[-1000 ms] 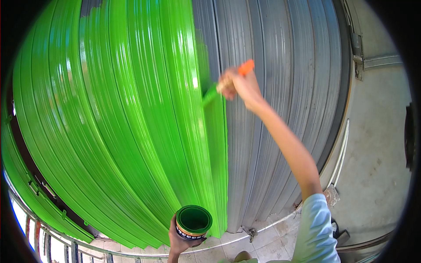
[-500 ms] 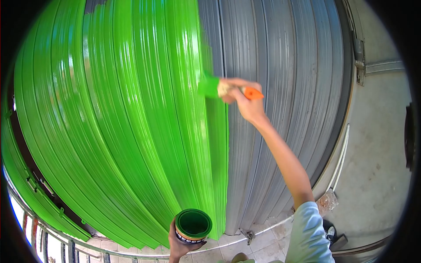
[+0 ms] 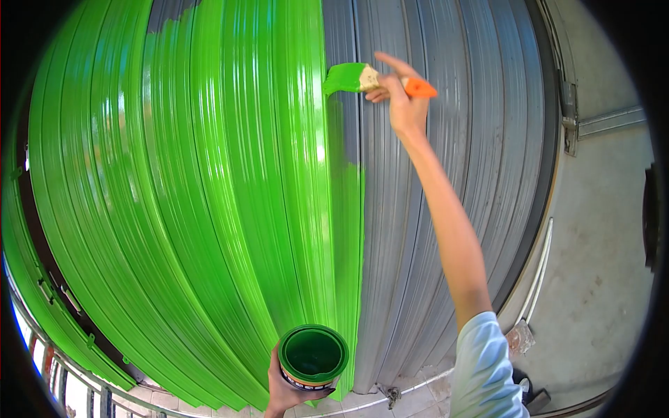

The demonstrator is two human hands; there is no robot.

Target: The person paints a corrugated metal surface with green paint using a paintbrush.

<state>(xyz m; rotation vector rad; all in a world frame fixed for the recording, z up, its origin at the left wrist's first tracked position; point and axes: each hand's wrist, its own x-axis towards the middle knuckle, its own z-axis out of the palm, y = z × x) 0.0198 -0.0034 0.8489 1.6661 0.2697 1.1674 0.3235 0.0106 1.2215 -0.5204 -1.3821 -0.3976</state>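
My right hand (image 3: 401, 97) grips a paintbrush (image 3: 346, 78) by its orange-ended handle, with the index finger stretched upward. Green paint coats the bristles, which touch the ribbed metal door (image 3: 446, 230) where green meets bare grey. Left of that line the green paint (image 3: 209, 174) covers nearly all the panels. Low in front of me, my left hand (image 3: 282, 390) is wrapped around an open paint can (image 3: 313, 352). Dark green paint shows inside the can, and its rim is green too.
A grey wall (image 3: 592, 279) with a metal bracket (image 3: 570, 115) runs along the right. White pipes (image 3: 540, 279) lean near the door's right edge. At lower left stands a metal railing (image 3: 104, 400). A small grey patch (image 3: 171, 14) shows at the top left of the door.
My right hand has moved the paintbrush upward along the edge of the green area. The paint can in my left hand appears slightly larger and further right.
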